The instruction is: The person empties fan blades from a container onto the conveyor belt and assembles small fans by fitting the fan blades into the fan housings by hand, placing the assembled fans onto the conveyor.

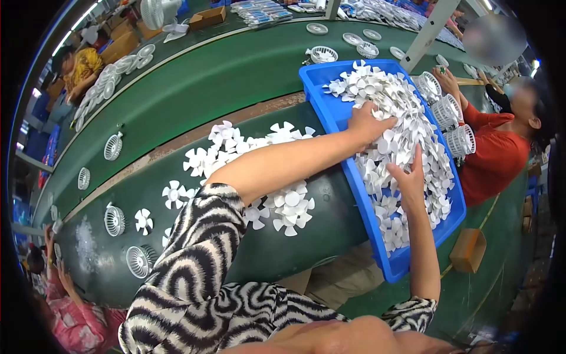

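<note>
My left hand (pixel 367 126) reaches over a blue tub (pixel 377 259) and touches the heap of small white fan blades (pixel 407 124) inside it. Its visible fingers are apart, and some fingertips are hidden among the blades. Lower down in the same tub, my right hand (pixel 409 184) rests against the blades with thumb and a finger spread upward. Loose blades lie between the two hands. More white fan blades (pixel 292 203) are piled on the dark green work surface (pixel 330 212) under my left forearm.
Round white fan cages (pixel 115 219) stand on the work surface at left. A green conveyor belt (pixel 206 76) runs behind, carrying more fan parts. Beside the tub, a person in red (pixel 495 153) works near stacked fan cages (pixel 460 140). A cardboard box (pixel 469 251) sits lower right.
</note>
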The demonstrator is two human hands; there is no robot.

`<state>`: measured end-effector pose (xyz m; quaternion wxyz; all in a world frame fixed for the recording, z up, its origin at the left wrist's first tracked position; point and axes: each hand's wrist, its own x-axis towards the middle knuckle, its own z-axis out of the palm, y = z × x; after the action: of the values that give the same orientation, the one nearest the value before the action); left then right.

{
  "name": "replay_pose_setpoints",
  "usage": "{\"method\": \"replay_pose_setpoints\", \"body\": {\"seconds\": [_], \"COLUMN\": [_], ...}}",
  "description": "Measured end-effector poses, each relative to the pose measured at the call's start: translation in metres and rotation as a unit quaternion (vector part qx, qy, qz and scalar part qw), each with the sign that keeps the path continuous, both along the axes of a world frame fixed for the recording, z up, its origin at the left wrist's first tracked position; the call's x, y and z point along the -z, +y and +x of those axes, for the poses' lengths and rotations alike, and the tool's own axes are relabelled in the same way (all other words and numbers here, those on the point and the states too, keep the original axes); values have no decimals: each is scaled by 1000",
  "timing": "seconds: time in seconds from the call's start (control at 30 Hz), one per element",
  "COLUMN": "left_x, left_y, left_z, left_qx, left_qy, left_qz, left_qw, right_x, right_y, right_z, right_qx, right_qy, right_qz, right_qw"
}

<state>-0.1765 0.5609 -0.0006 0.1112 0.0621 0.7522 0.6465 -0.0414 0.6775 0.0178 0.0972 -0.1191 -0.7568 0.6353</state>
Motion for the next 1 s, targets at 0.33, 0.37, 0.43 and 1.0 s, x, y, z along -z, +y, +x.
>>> {"method": "replay_pose_setpoints", "body": {"seconds": [0.33,0.37,0.43,1.0], "left_x": [-38,-54,-53,-16], "left_y": [-11,-18,-20,-323], "left_z": [17,27,19,123], "left_qx": [64,59,68,-111], "left_qy": [3,-6,52,64], "left_qz": [155,158,176,10], "left_qw": [986,986,981,992], "right_x": [-30,-39,-43,17], "right_y": [-5,-10,-12,-227], "right_z": [5,7,4,30], "right_qx": [12,18,1,-179], "right_qy": [47,44,89,208], "right_qz": [-54,-50,-41,264], "right_qw": [997,998,995,925]}}
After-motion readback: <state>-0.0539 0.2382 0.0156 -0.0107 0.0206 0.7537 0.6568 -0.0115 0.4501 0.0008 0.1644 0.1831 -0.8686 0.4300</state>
